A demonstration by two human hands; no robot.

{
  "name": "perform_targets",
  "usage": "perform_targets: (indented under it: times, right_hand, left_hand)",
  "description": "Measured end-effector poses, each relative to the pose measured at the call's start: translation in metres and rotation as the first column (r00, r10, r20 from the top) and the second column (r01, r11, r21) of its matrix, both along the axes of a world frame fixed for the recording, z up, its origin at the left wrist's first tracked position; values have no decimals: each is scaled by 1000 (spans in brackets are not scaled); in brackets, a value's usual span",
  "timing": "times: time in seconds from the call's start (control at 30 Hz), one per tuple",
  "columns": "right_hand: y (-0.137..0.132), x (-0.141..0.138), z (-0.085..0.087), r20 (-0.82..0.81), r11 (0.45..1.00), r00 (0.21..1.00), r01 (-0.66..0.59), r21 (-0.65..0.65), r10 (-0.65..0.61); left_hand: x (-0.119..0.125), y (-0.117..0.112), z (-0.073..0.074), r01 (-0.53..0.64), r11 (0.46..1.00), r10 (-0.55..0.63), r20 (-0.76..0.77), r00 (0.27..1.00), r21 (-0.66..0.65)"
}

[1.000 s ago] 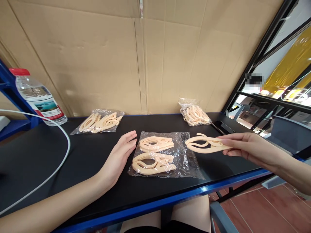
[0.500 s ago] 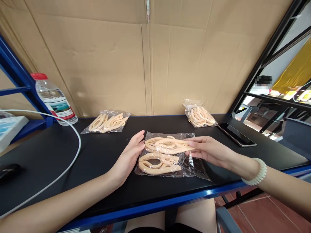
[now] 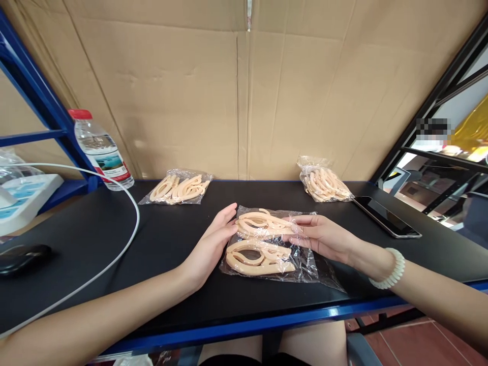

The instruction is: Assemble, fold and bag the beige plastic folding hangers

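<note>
A clear plastic bag lies on the black table in front of me with peach plastic folding hangers in it. My right hand pinches one peach hanger and holds it over the bag's far half. A second hanger lies in the bag's near half. My left hand rests flat at the bag's left edge, fingers stretched out and touching the plastic. A white bead bracelet is on my right wrist.
Two more bags of peach hangers lie at the back, one at the left and one at the right. A phone lies at the right. A water bottle, a white cable and a black mouse are at the left.
My right hand brought the loose hanger leftwards from the right side of the table onto the bag's far half. My left hand stayed at the bag's left edge.
</note>
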State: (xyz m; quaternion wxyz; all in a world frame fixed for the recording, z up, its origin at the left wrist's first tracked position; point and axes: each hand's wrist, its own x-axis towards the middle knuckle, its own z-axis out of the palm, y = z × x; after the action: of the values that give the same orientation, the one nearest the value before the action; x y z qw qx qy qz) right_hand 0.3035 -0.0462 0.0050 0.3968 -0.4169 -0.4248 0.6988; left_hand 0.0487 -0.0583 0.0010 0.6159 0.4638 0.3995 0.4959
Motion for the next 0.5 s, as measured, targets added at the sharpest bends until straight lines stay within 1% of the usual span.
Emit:
perform_targets:
  times: [0.2, 0.4, 0.5]
  right_hand:
    - [5, -3, 0, -8, 997, 997, 73, -9, -73]
    - [5, -2, -6, -48, 999, 998, 49, -16, -50]
    - [5, -3, -6, -51, 998, 997, 50, -31, -51]
  left_hand:
    - [0, 1, 0, -11, 1000, 12, 32, 999, -26]
    - [0, 0, -1, -7, 1000, 8, 43, 999, -27]
    - [1, 1, -2, -8, 999, 9, 48, 999, -31]
